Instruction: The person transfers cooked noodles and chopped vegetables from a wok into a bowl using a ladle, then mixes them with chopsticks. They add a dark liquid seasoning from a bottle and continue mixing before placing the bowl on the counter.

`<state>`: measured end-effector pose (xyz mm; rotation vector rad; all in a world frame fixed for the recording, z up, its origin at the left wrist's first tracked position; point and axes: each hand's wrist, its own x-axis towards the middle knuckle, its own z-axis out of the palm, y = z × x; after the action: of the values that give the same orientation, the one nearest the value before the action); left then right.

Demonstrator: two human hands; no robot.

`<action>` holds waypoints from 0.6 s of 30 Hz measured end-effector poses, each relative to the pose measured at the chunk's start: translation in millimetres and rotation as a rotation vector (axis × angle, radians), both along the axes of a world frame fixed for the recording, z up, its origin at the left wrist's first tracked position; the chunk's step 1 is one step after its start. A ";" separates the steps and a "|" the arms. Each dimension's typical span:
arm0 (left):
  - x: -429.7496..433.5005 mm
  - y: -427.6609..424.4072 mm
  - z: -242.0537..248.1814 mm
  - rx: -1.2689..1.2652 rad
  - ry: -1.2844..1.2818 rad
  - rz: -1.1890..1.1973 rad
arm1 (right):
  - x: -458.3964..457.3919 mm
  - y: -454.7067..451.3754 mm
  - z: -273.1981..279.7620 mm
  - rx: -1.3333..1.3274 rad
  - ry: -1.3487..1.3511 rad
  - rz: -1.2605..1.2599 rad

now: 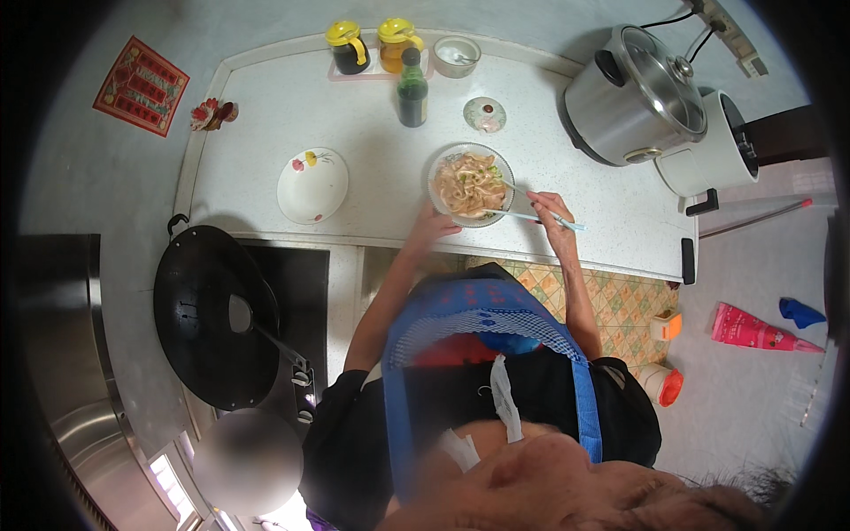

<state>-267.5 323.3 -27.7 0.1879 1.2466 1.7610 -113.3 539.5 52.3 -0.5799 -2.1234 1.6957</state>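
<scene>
A clear glass bowl (431, 189) with a beaded rim stands on the white countertop before me. Sliced raw meat (468, 186) with bits of chopped green fills it. Against the bowl's near left side is my left hand (433, 227), slightly blurred, its fingers curled around the edge and partly hidden. My right hand (551, 211) grips a pair of pale chopsticks (511, 214) from the right. Their tips are spread apart and rest in the meat. To the left lies a white oval plate (312, 189) with a flower pattern and no food on it.
Behind the bowl are a patterned lid (485, 115), a green glass bottle (412, 96), yellow-topped jars (348, 53) on a tray, and a bowl with a spoon (457, 56). A steel cooker (627, 99) stands right. A black wok (199, 318) with a ladle (279, 342) occupies the stove, left.
</scene>
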 end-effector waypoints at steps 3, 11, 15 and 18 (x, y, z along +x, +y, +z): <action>0.2 0.3 0.2 -0.005 -0.005 0.004 | 3.5 1.4 -34.6 -0.122 -0.026 -0.174; -0.5 -0.7 0.4 -0.016 0.000 -0.013 | -4.3 14.5 -59.4 -0.302 0.024 -0.347; -1.7 -2.3 -1.4 0.004 0.001 -0.019 | -6.1 15.9 -39.9 -0.275 0.013 -0.293; -2.8 -1.3 -3.6 0.010 0.008 -0.027 | -12.5 11.8 -19.5 -0.173 0.025 -0.216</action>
<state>-270.3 321.9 -31.3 0.2166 1.2352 1.7457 -125.8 551.3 32.8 -0.8025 -1.8332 1.7629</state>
